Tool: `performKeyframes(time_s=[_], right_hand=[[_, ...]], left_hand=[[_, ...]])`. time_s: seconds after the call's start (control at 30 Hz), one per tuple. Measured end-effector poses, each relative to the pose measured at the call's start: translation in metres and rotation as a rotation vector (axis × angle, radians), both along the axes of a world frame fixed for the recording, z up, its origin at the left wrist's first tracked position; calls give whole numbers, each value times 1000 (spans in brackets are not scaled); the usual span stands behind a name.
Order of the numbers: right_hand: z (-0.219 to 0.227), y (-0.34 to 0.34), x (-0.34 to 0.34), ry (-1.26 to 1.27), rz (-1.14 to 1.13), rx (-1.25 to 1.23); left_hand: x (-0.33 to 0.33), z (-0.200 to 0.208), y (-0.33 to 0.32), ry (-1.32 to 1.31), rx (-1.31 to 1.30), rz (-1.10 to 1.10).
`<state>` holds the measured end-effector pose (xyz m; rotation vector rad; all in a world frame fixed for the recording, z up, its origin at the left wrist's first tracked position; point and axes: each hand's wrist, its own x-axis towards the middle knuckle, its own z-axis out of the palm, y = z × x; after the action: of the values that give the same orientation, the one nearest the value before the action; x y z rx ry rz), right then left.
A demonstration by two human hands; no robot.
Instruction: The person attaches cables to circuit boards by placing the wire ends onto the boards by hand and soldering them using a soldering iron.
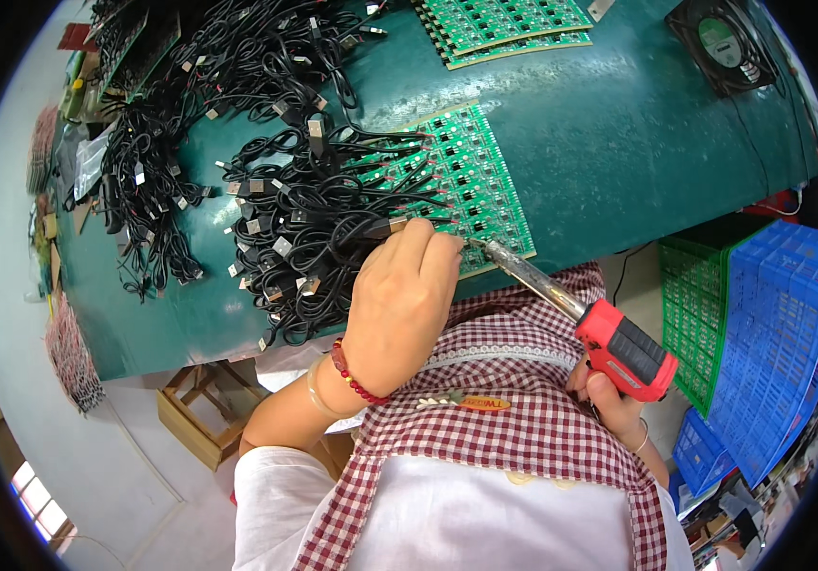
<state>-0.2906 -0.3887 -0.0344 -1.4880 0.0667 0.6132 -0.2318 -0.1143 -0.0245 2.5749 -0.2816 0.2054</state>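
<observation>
My left hand point(404, 295) is closed in a pinch at the lower edge of a green circuit board panel point(487, 181), with its fingertips hidden. It appears to grip the end of a black USB cable point(337, 271) among the pile beside it. Several cables have red wire ends lying on the panel's pads. My right hand point(611, 398) is wrapped round the red and black handle of a soldering iron point(623, 350), partly hidden beneath it. The iron's metal tip points up and left, close to the left fingertips at the panel's lower edge.
More black USB cables point(147, 190) lie in heaps at the left and back of the green table point(609, 143). Stacked circuit boards point(513, 29) sit at the back, with a black fan point(723, 43) at the far right. Green point(699, 314) and blue crates point(775, 333) stand right.
</observation>
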Motion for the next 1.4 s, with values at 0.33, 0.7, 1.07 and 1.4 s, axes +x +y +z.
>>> performKeyframes(time_s=[0.33,0.7,1.07,1.4], right_hand=[[4,1,-4,-48,11,-107],[5,1,-4,-35,39,-46],[4,-3,-10,-2,-46,52],[4,-4,-11,-3,-59,62]], left_hand=[[-1,-3,2,-11,5,-11],[0,0,2,-1,14,-15],[4,10,4,118,54,-45],[25,10,17,120,134,-274]])
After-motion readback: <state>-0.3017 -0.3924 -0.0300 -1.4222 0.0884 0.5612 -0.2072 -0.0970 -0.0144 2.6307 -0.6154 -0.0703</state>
